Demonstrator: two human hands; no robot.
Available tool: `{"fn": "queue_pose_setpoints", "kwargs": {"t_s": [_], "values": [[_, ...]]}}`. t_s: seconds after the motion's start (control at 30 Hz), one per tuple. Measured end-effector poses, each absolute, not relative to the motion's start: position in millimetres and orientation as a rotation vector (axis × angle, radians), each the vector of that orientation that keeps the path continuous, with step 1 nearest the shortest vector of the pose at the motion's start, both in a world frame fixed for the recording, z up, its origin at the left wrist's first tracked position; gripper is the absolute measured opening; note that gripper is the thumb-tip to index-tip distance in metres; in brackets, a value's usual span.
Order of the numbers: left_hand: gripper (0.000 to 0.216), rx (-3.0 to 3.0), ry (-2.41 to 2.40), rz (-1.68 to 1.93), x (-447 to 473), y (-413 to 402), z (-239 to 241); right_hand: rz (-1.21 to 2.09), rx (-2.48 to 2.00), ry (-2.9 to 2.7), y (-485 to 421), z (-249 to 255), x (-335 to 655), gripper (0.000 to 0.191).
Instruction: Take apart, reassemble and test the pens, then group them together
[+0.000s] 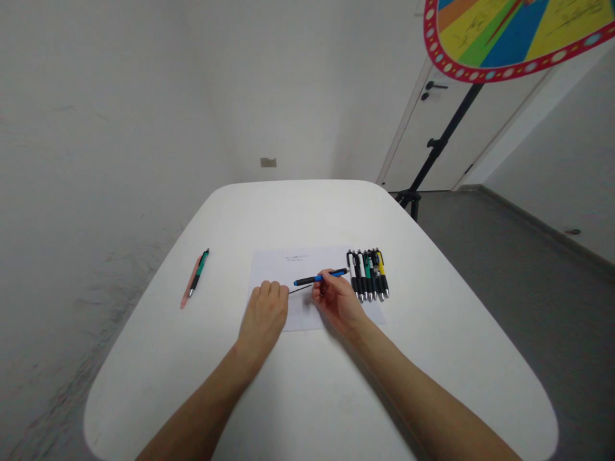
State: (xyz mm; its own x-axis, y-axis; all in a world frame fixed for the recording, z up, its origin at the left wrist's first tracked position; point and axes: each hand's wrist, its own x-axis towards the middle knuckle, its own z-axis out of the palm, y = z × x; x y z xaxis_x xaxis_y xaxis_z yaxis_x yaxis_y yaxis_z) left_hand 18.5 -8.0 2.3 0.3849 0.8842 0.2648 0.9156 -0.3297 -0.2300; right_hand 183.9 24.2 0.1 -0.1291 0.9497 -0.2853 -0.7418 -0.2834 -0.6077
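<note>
My right hand (339, 302) is closed in a pinch on a blue and black pen (319, 278), held nearly level above a white sheet of paper (269, 262). My left hand (268, 307) is closed, knuckles up, over the sheet's left part. A thin black strand (300, 289) runs taut from its fingers toward my right hand; whether it is a cord or a slim stick I cannot tell. Just right of the blue pen, several click pens (368, 275) lie side by side in a row, with white, green, black and yellow barrels. Small writing shows near the sheet's top.
On the left of the white table (307, 211) lie a green and black pen (198, 272) and a pinkish strip (187, 294) beside it. Beyond the table's right corner, a tripod stand (423, 169) carries a colourful wheel (509, 38) in front of a door.
</note>
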Motion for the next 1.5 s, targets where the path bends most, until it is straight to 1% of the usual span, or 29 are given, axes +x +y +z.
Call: {"fn": "queue_pose_setpoints", "kwargs": {"t_s": [0.13,0.2,0.33,0.47,0.57,0.67,0.87,1.5], "values": [[0.021,-2.283,-1.618,-0.219,12,-6,6,1.682,-0.716,-0.369,25,4,186,0.029],[0.019,-2.279,-1.623,-0.352,8,-3,5,1.680,-0.723,-0.341,26,5,186,0.029],[0.021,-2.249,-1.577,-0.831,-2,5,2,1.689,-0.733,-0.253,28,4,186,0.028],[0.020,-2.209,-1.571,-1.319,-7,7,5,1.697,-0.726,-0.205,31,-1,189,0.022],[0.020,-2.172,-1.588,-1.555,-7,6,9,1.707,-0.705,-0.190,33,-4,190,0.017],[0.019,-2.107,-1.591,-1.688,-8,5,11,1.703,-0.694,-0.149,34,-6,191,0.015],[0.018,-2.054,-1.569,-1.760,-11,6,11,1.711,-0.702,-0.112,34,-6,189,0.011],[0.019,-2.075,-1.503,-1.746,-8,5,10,1.681,-0.743,-0.163,36,-9,190,0.015]]}}
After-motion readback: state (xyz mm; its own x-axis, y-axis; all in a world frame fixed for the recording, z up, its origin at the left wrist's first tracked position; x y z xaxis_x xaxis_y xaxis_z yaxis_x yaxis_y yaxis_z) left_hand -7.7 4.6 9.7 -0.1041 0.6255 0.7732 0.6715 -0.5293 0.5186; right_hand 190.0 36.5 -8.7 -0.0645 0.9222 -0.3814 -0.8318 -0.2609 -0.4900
